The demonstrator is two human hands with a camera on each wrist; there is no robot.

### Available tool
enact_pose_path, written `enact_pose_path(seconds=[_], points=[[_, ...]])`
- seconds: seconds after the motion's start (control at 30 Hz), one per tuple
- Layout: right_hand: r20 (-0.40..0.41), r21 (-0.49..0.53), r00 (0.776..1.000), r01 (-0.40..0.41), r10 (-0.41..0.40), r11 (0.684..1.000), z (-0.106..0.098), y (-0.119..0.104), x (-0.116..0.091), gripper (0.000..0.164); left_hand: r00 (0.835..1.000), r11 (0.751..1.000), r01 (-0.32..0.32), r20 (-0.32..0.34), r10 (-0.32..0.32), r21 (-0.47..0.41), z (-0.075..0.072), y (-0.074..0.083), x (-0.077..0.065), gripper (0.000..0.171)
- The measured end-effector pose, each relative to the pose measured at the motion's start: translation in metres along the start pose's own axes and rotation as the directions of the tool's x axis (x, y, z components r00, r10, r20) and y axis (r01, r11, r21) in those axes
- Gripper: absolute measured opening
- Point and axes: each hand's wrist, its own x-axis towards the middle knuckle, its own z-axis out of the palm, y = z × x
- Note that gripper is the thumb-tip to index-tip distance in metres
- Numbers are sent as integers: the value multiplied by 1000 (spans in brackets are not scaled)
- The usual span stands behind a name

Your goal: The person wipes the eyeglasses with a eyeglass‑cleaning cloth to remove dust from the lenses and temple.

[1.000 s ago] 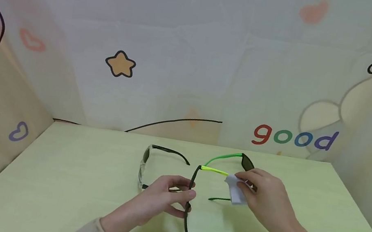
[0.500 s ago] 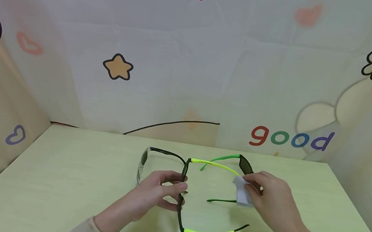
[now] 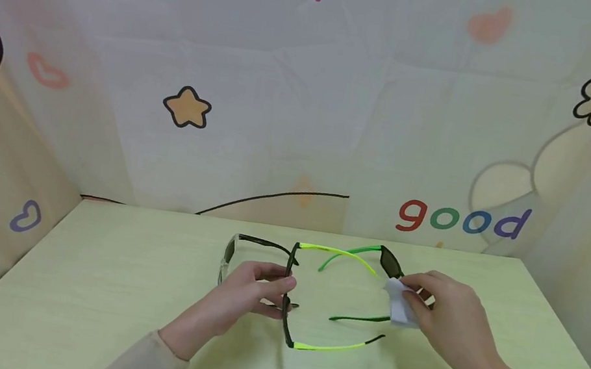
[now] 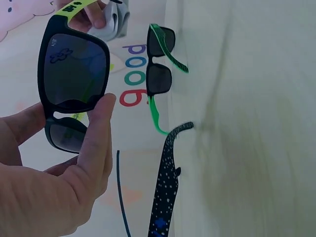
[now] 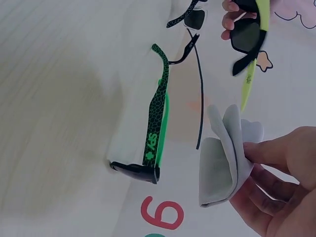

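Note:
My left hand (image 3: 240, 297) holds up a pair of sunglasses (image 4: 74, 74) with a black front and neon-yellow arms, its thumb and fingers gripping the frame around the bridge. Both arms are unfolded and point right. In my right hand (image 3: 453, 314), a folded pale grey cloth (image 5: 217, 170) is pinched between thumb and fingers. The far yellow arm runs to the cloth, which hides its tip. The near arm's black tip hangs free. Behind the cloth on the table, green-armed sunglasses (image 3: 390, 262) stand partly covered.
Sunglasses with a clear front and dark, speckled arms (image 3: 261, 242) rest on the table (image 3: 104, 296) behind my left hand, partly hidden by it. A printed cloth backdrop (image 3: 290, 78) rises at the table's back edge and along both sides.
The yellow-armed sunglasses have moved left and a little away from me with my left hand. My right hand and the cloth have shifted right, toward the tip of the far arm.

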Motion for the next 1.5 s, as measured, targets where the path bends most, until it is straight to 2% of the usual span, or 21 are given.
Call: enact_pose_path(seconds=[0.33,0.63,1.1,1.23,1.5], points=[[15,-20,999,-34,34,999,-3,6,-4,21,997,997,38,-65,-34,66,-9,-6,23,44],[43,-14,998,-49,49,999,-3,4,-5,20,990,990,80,-128,-65,118,-12,-15,36,44],[56,0,997,-49,49,999,-1,4,-8,20,973,982,133,-208,-104,134,-33,-21,37,47],[60,1,997,-46,45,999,-1,4,-8,19,973,984,134,-204,-108,119,-34,-22,38,47],[75,-8,995,-61,62,998,-1,4,-9,19,980,981,134,-166,-110,139,-25,-22,47,44]])
